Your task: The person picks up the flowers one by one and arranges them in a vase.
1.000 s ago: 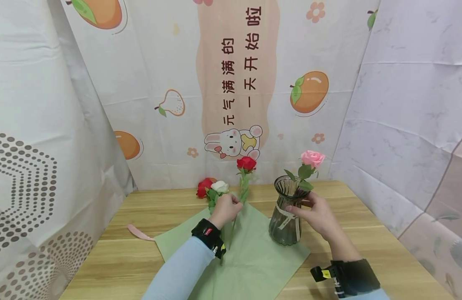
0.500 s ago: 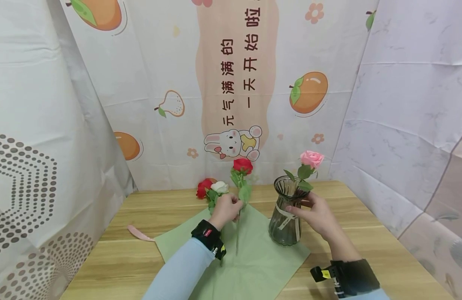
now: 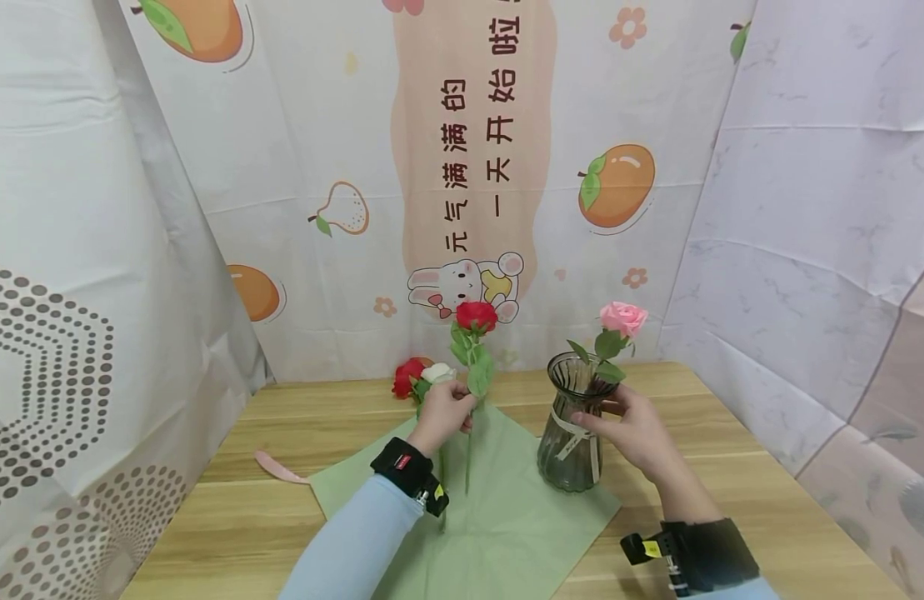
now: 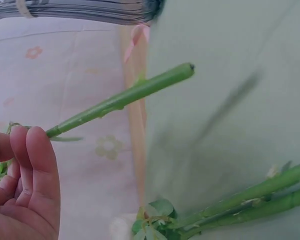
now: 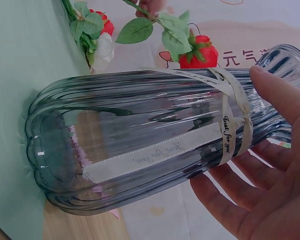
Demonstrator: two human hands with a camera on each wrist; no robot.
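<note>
My left hand pinches the green stem of a red rose between thumb and fingers. The rose stands nearly upright, its bare stem end pointing down above the green wrapping sheet. With thumb and fingers round the neck, my right hand holds a grey ribbed glass vase, which stands on the sheet's right part. A cream ribbon printed "Just for you" is tied round the vase. One pink rose leans out of its mouth to the right.
Another red rose and a white rose lie on the sheet behind my left hand, stems toward me. A pink ribbon strip lies left on the wooden table. A printed curtain hangs behind the table.
The red rose in my left hand has shifted left and slightly up, and its bloom and leaves have turned. My right hand and the vase have stayed in place.
</note>
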